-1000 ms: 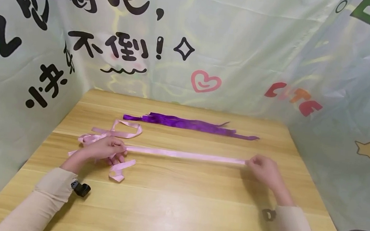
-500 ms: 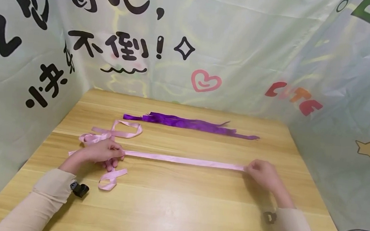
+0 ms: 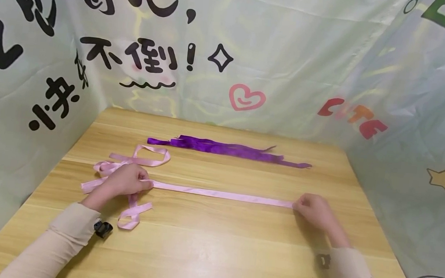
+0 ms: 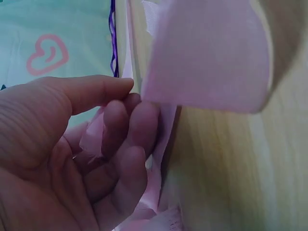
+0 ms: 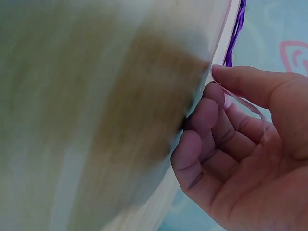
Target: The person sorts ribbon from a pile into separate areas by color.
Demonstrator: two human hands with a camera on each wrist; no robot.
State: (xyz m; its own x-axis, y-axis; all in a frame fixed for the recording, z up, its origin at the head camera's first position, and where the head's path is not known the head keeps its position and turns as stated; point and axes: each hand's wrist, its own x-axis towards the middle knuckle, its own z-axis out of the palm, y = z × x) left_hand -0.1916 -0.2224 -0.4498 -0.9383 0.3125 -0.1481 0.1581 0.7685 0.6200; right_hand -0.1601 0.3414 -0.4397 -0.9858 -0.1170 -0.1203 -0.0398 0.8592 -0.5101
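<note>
A strip of pink ribbon [image 3: 221,194] runs straight and flat between both hands, low over the wooden table. My left hand [image 3: 126,180] pinches it between thumb and forefinger at its left end, the other fingers curled loosely below. At the far end of the stretch, my right hand [image 3: 314,209] pinches the ribbon the same way; a short tail [image 5: 250,108] of it lies inside the palm. Around the left hand are more loose pink loops [image 3: 152,156], and a curled end [image 3: 131,220] lies in front of it. In the left wrist view a blurred pink piece [image 4: 207,57] hangs close to the camera.
Behind the stretched ribbon lies a bundle of purple ribbons [image 3: 221,148], lengthwise across the table [image 3: 212,253]. A printed cloth backdrop [image 3: 293,52] with lettering and drawings encloses the table's back and sides.
Both hands have drawn the stretched ribbon slightly nearer to me over the second. Lately the left hand has turned and shifted a little, and the curled ribbon end has slid forward.
</note>
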